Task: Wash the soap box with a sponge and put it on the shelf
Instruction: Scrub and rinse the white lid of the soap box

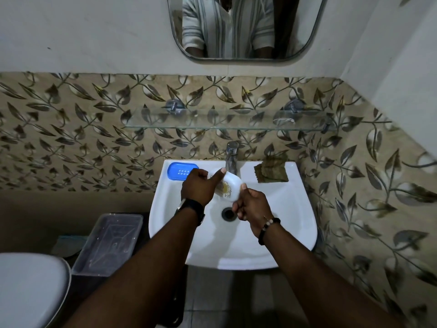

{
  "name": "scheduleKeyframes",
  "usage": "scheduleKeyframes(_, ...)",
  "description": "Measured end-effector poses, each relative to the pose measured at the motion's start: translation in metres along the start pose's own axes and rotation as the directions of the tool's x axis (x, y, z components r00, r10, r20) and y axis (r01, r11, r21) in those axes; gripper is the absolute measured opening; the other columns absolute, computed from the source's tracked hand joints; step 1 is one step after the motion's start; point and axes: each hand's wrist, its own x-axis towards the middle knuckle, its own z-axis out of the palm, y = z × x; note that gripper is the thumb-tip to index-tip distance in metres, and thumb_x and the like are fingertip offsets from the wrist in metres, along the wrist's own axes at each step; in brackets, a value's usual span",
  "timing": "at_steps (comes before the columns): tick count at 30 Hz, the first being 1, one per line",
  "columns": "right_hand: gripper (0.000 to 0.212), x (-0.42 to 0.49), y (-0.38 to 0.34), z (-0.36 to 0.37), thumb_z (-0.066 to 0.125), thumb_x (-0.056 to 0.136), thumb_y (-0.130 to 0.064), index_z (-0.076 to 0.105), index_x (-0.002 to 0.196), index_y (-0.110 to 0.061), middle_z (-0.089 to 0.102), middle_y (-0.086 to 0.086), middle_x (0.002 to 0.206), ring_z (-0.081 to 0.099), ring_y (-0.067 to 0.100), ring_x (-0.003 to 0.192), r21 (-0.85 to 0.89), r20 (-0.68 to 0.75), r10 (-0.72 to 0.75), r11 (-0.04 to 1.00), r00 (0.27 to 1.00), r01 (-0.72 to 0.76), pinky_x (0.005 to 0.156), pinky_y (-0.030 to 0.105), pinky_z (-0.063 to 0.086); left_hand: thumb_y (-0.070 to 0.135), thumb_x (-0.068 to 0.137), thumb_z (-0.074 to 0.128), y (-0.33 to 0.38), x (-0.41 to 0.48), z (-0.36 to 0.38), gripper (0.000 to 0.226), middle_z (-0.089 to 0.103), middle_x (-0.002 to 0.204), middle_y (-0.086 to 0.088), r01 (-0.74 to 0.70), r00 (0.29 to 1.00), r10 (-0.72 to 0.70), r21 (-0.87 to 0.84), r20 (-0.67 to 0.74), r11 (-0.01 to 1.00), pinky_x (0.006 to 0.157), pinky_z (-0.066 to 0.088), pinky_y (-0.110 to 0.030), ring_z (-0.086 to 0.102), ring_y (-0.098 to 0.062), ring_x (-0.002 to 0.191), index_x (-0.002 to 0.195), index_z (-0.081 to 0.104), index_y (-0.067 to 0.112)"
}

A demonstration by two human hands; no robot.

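Over the white sink (290,209), below the tap (231,159), a white oval soap box part (233,189) is held tilted, with a yellowish patch on its inner face. My left hand (198,188) grips it from the left, thumb across its upper edge. My right hand (251,207) pinches its right edge, the other fingers curled. A blue soap box part (177,170) lies on the sink's back left rim. On the back right rim sits a dark green sponge pad (272,171). A glass shelf (227,119) hangs on the wall above the tap.
A mirror (243,27) hangs above the shelf. Left of the sink a clear plastic tub (108,242) rests on a dark stand, with a white toilet lid (28,287) at the lower left. The patterned tiled wall closes in on the right.
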Motion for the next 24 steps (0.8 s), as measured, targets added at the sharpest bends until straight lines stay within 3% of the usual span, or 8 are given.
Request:
scheduleKeyframes(2, 0.057, -0.001, -0.004, 0.002, 0.043, 0.104, -0.042, 0.060, 0.107, 0.012, 0.060, 0.012, 0.056, 0.040, 0.019, 0.040, 0.017, -0.014, 0.012, 1.000, 1.000, -0.012, 0.041, 0.022, 0.035, 0.095, 0.050, 0.059, 0.005, 0.001, -0.001, 0.079, 0.062, 0.095, 0.016, 0.007, 1.000, -0.008, 0.008, 0.005, 1.000, 0.069, 0.039, -0.024, 0.058, -0.012, 0.088, 0.099, 0.061, 0.032)
scheduleKeyframes(6, 0.056, -0.003, -0.009, 0.006, 0.042, 0.103, -0.045, 0.065, 0.103, 0.006, 0.059, 0.010, 0.053, 0.039, 0.018, 0.039, 0.070, -0.040, 0.035, 0.997, 0.999, -0.033, 0.043, 0.022, 0.034, 0.096, 0.046, 0.060, 0.013, 0.001, -0.005, 0.078, 0.058, 0.087, 0.020, 0.006, 1.000, -0.006, 0.008, 0.027, 1.000, 0.061, 0.037, -0.021, 0.060, -0.012, 0.088, 0.093, 0.057, 0.033)
scheduleKeyframes(11, 0.055, -0.006, -0.009, 0.009, 0.041, 0.103, -0.048, 0.068, 0.097, 0.000, 0.060, 0.010, 0.053, 0.039, 0.018, 0.040, 0.075, -0.057, 0.043, 0.996, 0.997, -0.039, 0.045, 0.023, 0.032, 0.098, 0.041, 0.061, 0.017, -0.001, -0.009, 0.079, 0.067, 0.094, 0.011, 0.036, 0.999, -0.036, 0.018, 0.008, 0.999, 0.082, 0.056, -0.036, 0.064, -0.017, 0.091, 0.087, 0.055, 0.033)
scheduleKeyframes(14, 0.051, -0.007, -0.008, 0.010, 0.043, 0.103, -0.045, 0.067, 0.094, -0.001, 0.061, 0.013, 0.054, 0.041, 0.019, 0.038, 0.063, -0.047, 0.017, 0.998, 0.999, -0.014, 0.043, 0.022, 0.034, 0.093, 0.047, 0.064, 0.014, -0.003, -0.010, 0.079, 0.064, 0.092, 0.011, 0.034, 0.998, -0.034, -0.010, 0.045, 0.999, 0.076, 0.052, -0.033, 0.063, -0.017, 0.091, 0.094, 0.059, 0.030)
scheduleKeyframes(17, 0.042, -0.011, -0.002, 0.005, 0.053, 0.098, -0.040, 0.058, 0.076, -0.005, 0.064, 0.020, 0.060, 0.048, 0.021, 0.042, -0.109, -0.009, -0.126, 0.986, 0.992, 0.124, 0.047, 0.029, 0.039, 0.077, 0.062, 0.071, 0.001, 0.001, -0.011, 0.076, 0.069, 0.096, -0.011, 0.100, 0.987, -0.080, -0.142, 0.137, 0.985, 0.079, 0.053, -0.041, 0.067, -0.030, 0.095, 0.102, 0.067, 0.012)
scheduleKeyframes(19, 0.037, -0.011, 0.006, -0.005, 0.062, 0.092, -0.041, 0.053, 0.071, -0.011, 0.070, 0.012, 0.063, 0.057, 0.018, 0.049, -0.413, 0.036, -0.260, 0.875, 0.965, 0.251, 0.056, 0.033, 0.045, 0.066, 0.073, 0.071, -0.010, 0.002, -0.016, 0.062, 0.075, 0.098, -0.015, 0.267, 0.944, -0.189, -0.291, 0.269, 0.918, 0.073, 0.057, -0.039, 0.073, -0.031, 0.086, 0.103, 0.070, 0.012)
scheduleKeyframes(21, 0.027, -0.011, 0.013, -0.016, 0.066, 0.083, -0.044, 0.054, 0.075, -0.021, 0.069, -0.001, 0.065, 0.061, 0.012, 0.059, -0.663, 0.121, -0.339, 0.672, 0.933, 0.330, 0.061, 0.031, 0.048, 0.056, 0.086, 0.069, -0.022, 0.003, -0.023, 0.048, 0.078, 0.097, -0.015, 0.391, 0.890, -0.251, -0.354, 0.382, 0.849, 0.062, 0.059, -0.034, 0.076, -0.028, 0.075, 0.107, 0.071, 0.013)
scheduleKeyframes(24, 0.023, -0.008, 0.021, -0.032, 0.067, 0.074, -0.042, 0.052, 0.084, -0.029, 0.062, -0.014, 0.068, 0.059, 0.009, 0.066, -0.783, 0.285, -0.364, 0.445, 0.887, 0.435, 0.061, 0.029, 0.048, 0.039, 0.093, 0.070, -0.038, 0.003, -0.030, 0.038, 0.074, 0.105, -0.019, 0.445, 0.841, -0.242, -0.363, 0.484, 0.819, 0.062, 0.060, -0.032, 0.075, -0.028, 0.072, 0.115, 0.070, 0.008)
